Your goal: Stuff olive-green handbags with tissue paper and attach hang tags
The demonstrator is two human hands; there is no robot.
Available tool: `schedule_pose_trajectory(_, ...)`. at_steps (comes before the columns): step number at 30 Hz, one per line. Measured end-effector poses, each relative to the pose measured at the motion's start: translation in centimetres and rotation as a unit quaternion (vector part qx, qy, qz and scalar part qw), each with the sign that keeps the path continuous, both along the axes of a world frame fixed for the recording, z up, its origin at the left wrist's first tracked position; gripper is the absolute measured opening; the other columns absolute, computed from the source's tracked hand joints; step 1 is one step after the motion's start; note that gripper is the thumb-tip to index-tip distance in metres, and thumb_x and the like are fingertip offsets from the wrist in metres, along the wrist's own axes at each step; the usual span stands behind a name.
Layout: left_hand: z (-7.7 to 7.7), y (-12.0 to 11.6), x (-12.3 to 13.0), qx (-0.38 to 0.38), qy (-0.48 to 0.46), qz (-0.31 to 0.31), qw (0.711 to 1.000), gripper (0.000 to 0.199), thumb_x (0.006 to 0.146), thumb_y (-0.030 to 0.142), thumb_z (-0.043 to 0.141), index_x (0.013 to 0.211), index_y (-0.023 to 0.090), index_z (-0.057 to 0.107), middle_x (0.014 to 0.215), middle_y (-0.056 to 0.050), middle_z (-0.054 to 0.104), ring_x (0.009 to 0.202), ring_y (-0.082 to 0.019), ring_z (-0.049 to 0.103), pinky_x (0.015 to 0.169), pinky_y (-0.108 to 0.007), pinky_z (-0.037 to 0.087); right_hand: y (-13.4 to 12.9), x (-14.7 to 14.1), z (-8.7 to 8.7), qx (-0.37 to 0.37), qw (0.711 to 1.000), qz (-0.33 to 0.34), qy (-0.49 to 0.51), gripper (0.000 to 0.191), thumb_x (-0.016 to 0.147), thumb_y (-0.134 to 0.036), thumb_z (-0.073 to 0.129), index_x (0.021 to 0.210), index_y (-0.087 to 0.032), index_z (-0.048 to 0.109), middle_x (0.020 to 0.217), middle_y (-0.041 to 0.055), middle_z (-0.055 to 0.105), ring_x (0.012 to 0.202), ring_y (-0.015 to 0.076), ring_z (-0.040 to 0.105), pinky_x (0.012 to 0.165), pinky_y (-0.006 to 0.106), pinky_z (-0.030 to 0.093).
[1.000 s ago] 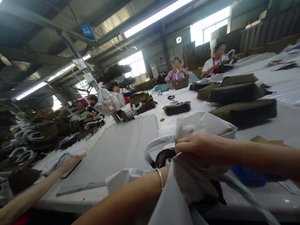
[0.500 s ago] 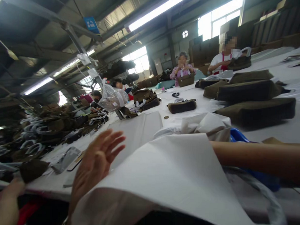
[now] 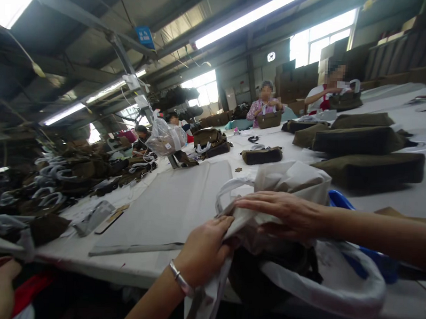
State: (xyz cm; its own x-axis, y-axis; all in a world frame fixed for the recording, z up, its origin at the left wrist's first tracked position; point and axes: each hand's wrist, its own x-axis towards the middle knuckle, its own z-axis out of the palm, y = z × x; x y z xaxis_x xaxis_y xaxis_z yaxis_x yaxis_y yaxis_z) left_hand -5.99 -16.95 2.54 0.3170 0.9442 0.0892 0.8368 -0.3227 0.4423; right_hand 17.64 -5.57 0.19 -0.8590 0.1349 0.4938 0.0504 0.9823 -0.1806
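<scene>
A dark olive bag (image 3: 257, 279) is right in front of me, partly hidden under crumpled white paper (image 3: 250, 222). Its handle, wrapped in white (image 3: 334, 296), loops out to the right. My left hand (image 3: 205, 251), with a silver bracelet at the wrist, pinches the paper at the bag's top left. Over the same bunched paper lies my right hand (image 3: 288, 213), fingers stretched out to the left; its underside is hidden. A second white-wrapped handle (image 3: 227, 188) and more crumpled paper (image 3: 293, 177) show just behind my hands.
Flat white sheets (image 3: 165, 204) lie on the table to the left. Several olive bags (image 3: 371, 171) stand at the right, and a blue object (image 3: 338, 199) is beside my right forearm. A co-worker's hand (image 3: 3, 272) is at lower left; other people work across the table.
The large white sheet spread before me is now bunched down at the bag. My left hand went from open and raised to pinching paper; my right hand came into view on top.
</scene>
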Motion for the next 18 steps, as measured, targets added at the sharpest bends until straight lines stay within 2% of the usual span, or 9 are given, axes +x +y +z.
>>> schedule_pose_trajectory(3,0.1,-1.0,-0.6,0.001,-0.111,-0.025,0.994,0.034,0.093,0.029,0.066,0.126,0.026,0.073,0.131,-0.006,0.073,0.125,-0.027,0.066,0.109,-0.037,0.050,-0.8,-0.5,-0.6,0.019,0.994,0.090,-0.063,0.086,0.088,-0.048,0.073,0.160,-0.022,0.035,0.167,0.0182,0.029,0.152,0.0356,0.033,0.119,0.055,0.037)
schedule_pose_trajectory(6,-1.4,-2.8,-2.2,0.072,-0.263,0.087,0.958,0.030,0.096,0.040,0.064,0.116,0.022,0.076,0.120,-0.009,0.076,0.119,-0.026,0.068,0.109,-0.038,0.049,-0.5,-1.0,-2.2,0.021,0.991,0.067,-0.113,0.075,0.091,-0.030,0.068,0.159,-0.028,0.038,0.169,0.0157,0.026,0.143,0.0360,0.048,0.104,0.048,0.054)
schedule_pose_trajectory(7,-2.5,-3.5,-2.8,0.137,-0.326,0.172,0.920,0.031,0.096,0.044,0.062,0.111,0.020,0.076,0.115,-0.010,0.077,0.115,-0.026,0.069,0.106,-0.038,0.050,-0.3,-1.1,-2.7,0.018,0.991,0.047,-0.121,0.074,0.091,-0.023,0.065,0.159,-0.031,0.038,0.168,0.0143,0.028,0.137,0.0338,0.055,0.098,0.043,0.058)
schedule_pose_trajectory(9,-5.8,-4.9,-3.6,0.274,-0.450,0.349,0.775,0.037,0.096,0.053,0.059,0.101,0.020,0.073,0.106,-0.008,0.075,0.106,-0.024,0.069,0.100,-0.037,0.053,0.2,-1.0,-3.5,0.009,0.992,0.017,-0.121,0.074,0.090,-0.016,0.061,0.158,-0.034,0.038,0.167,0.0114,0.032,0.129,0.0298,0.063,0.093,0.038,0.060)
schedule_pose_trajectory(10,-7.7,-5.6,-3.6,0.312,-0.496,0.420,0.693,0.040,0.095,0.057,0.058,0.098,0.020,0.071,0.103,-0.006,0.073,0.103,-0.022,0.068,0.095,-0.035,0.055,0.3,-0.9,-3.8,0.002,0.994,0.007,-0.111,0.073,0.089,-0.016,0.062,0.157,-0.034,0.040,0.166,0.0107,0.035,0.129,0.0292,0.063,0.095,0.037,0.059)
schedule_pose_trajectory(11,-9.7,-6.1,-3.3,0.295,-0.520,0.463,0.655,0.042,0.093,0.060,0.060,0.099,0.020,0.070,0.105,-0.006,0.072,0.105,-0.022,0.067,0.092,-0.033,0.055,0.4,-0.8,-4.1,-0.006,0.995,0.000,-0.099,0.072,0.090,-0.018,0.062,0.157,-0.033,0.041,0.165,0.0107,0.037,0.130,0.0288,0.063,0.096,0.037,0.059)
schedule_pose_trajectory(13,-13.1,-7.0,-2.2,0.214,-0.564,0.472,0.643,0.054,0.088,0.068,0.062,0.116,0.022,0.069,0.118,-0.009,0.071,0.117,-0.027,0.065,0.092,-0.034,0.056,0.4,-0.8,-4.6,-0.017,0.997,-0.012,-0.078,0.068,0.091,-0.022,0.062,0.156,-0.030,0.043,0.163,0.0120,0.041,0.130,0.0281,0.062,0.097,0.037,0.058)
schedule_pose_trajectory(15,-15.2,-7.4,-0.8,0.170,-0.594,0.423,0.663,0.074,0.087,0.077,0.056,0.138,0.024,0.060,0.140,-0.013,0.063,0.136,-0.033,0.055,0.103,-0.039,0.053,0.3,-0.9,-5.0,-0.015,0.997,-0.032,-0.068,0.066,0.090,-0.021,0.061,0.154,-0.027,0.046,0.161,0.0134,0.044,0.128,0.0285,0.064,0.096,0.038,0.059)
schedule_pose_trajectory(18,-15.1,-7.4,0.0,0.145,-0.587,0.382,0.699,0.082,0.087,0.078,0.053,0.152,0.027,0.050,0.161,-0.008,0.045,0.152,-0.033,0.036,0.118,-0.039,0.043,0.1,-0.9,-5.4,0.007,0.997,-0.061,-0.056,0.064,0.086,-0.016,0.061,0.149,-0.023,0.052,0.157,0.0146,0.049,0.125,0.0300,0.066,0.093,0.040,0.061)
